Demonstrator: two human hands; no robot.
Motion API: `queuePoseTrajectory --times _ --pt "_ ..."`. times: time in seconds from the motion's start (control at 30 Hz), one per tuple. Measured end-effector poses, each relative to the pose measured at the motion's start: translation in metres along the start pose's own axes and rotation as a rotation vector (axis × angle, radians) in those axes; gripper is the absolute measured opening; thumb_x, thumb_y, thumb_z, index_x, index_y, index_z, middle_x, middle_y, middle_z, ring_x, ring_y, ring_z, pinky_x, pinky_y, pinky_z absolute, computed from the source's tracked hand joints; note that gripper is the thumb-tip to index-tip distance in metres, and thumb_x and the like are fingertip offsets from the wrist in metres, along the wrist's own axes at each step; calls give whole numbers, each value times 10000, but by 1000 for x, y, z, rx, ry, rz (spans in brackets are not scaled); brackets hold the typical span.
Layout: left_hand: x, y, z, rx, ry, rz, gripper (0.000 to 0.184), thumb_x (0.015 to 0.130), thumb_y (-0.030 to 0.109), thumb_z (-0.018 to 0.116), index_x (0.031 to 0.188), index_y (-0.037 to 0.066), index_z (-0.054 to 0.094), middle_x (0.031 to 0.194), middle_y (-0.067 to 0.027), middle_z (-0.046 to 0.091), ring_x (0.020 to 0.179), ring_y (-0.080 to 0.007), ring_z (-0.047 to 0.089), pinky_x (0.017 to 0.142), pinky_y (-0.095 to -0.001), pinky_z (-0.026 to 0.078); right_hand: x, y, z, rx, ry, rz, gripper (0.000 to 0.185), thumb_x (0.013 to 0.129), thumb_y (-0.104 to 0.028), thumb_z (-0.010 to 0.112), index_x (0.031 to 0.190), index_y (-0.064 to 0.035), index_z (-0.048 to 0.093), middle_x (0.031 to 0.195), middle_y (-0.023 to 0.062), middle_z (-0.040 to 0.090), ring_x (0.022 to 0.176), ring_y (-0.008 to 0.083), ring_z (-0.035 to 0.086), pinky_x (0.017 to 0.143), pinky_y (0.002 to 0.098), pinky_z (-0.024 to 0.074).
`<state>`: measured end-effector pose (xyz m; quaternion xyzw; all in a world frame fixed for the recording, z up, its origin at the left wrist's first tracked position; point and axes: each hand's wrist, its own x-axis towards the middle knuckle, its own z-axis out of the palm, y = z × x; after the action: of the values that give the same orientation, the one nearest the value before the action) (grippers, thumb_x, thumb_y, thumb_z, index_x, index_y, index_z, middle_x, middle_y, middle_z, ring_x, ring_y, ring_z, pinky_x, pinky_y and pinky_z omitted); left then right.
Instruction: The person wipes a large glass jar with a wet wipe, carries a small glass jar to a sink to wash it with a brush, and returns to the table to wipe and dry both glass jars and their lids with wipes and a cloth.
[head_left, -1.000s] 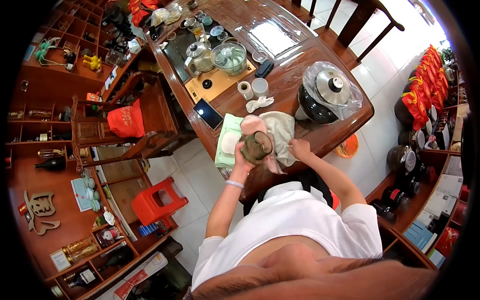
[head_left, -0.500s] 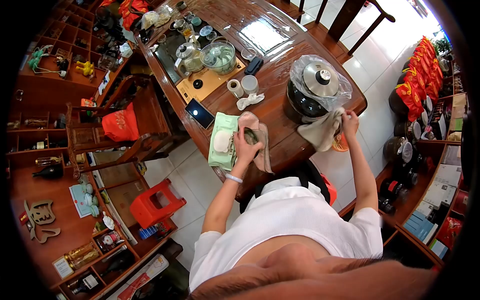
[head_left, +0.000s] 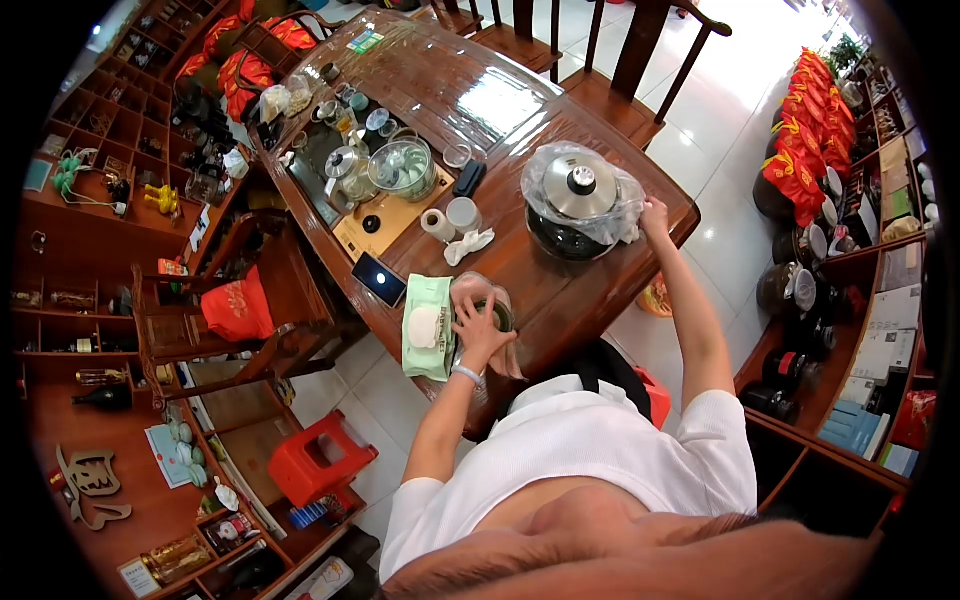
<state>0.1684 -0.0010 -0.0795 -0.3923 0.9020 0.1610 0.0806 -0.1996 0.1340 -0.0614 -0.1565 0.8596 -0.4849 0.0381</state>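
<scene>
My left hand point(head_left: 480, 333) lies with spread fingers over a dark green glass point(head_left: 503, 316) on a pink cloth point(head_left: 508, 358), and partly covers both. Just left of it is a green packet point(head_left: 427, 330) with a white lid. My right hand point(head_left: 653, 217) is closed at the right side of a black pot point(head_left: 565, 240), by the edge of the clear plastic point(head_left: 628, 205) around its metal lid point(head_left: 580, 187). What its fingers hold cannot be made out. The grey cloth is not visible.
On the table point(head_left: 560, 305) are a phone point(head_left: 379, 280), crumpled tissue point(head_left: 468, 246), white containers point(head_left: 463, 214), a glass bowl point(head_left: 403, 168) and a kettle point(head_left: 348, 172). A red stool point(head_left: 320, 458) stands left; wooden chairs point(head_left: 625, 85) stand beyond.
My left hand has set the raised glass down on the pink cloth, and its fingers have spread. My right hand has carried the grey cloth rightward to the pot, where the cloth is no longer seen.
</scene>
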Motion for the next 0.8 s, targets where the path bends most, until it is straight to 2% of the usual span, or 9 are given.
queuePoseTrajectory --times 0.07,0.17,0.2,0.27,0.3,0.37,0.47,0.6,0.8 --pt "0 -2 4 -10 0 -3 962 493 466 725 1299 278 236 1320 -245 110 1178 -480 133 836 -628 215 5 6 -10 598 -147 450 327 790 -330 548 637 -42 532 448 -2 435 312 79 368 309 227 281" --pt "2 1 0 75 39 -12 972 524 470 716 1316 217 211 1319 -274 90 1188 -486 105 867 -643 169 -4 -24 -40 631 -97 452 374 804 -357 536 570 -72 479 411 -55 319 290 56 248 289 209 170" --pt "10 7 -14 73 52 -13 972 524 470 716 1316 217 211 1319 -274 90 1188 -486 105 867 -643 169 -5 -33 -51 529 -179 389 349 801 -353 540 624 -52 537 448 -38 396 342 60 321 329 207 240" --pt "32 25 -52 -312 377 170 947 533 418 732 1304 160 247 1315 -271 114 1188 -462 149 915 -574 202 -4 -41 -63 290 -259 201 330 790 -353 556 692 -40 590 520 -18 478 427 62 379 402 201 300" --pt "41 44 -84 -443 503 280 903 532 381 746 1277 131 301 1314 -246 152 1185 -433 198 941 -507 230 -5 -56 -71 299 -265 197 330 790 -353 556 692 -40 590 520 -18 478 427 62 379 402 201 300" --pt "51 85 -148 -601 495 414 892 514 390 753 1255 122 338 1314 -209 187 1183 -420 224 931 -502 247 -11 -93 -87 458 -455 277 315 780 -342 566 768 -32 620 605 -3 529 509 62 425 481 198 349" --pt "61 140 -210 -399 503 671 900 498 402 757 1252 136 345 1320 -184 199 1199 -428 187 927 -517 240 -10 -109 -88 414 -571 76 314 775 -322 567 772 -12 616 629 -4 531 520 59 445 484 201 368" --pt "68 175 -223 -321 353 714 901 483 412 757 1251 171 353 1335 -169 185 1214 -435 145 920 -563 210 -16 -118 -90 309 -684 -4 264 740 -259 613 786 1 611 631 2 545 524 60 456 473 207 374" --pt "74 176 -209 -90 286 782 862 474 384 760 1232 206 390 1325 -144 227 1205 -437 175 881 -594 230 -36 -129 -100 391 -629 174 200 736 -238 620 753 -39 613 596 -18 523 502 33 429 435 181 320"
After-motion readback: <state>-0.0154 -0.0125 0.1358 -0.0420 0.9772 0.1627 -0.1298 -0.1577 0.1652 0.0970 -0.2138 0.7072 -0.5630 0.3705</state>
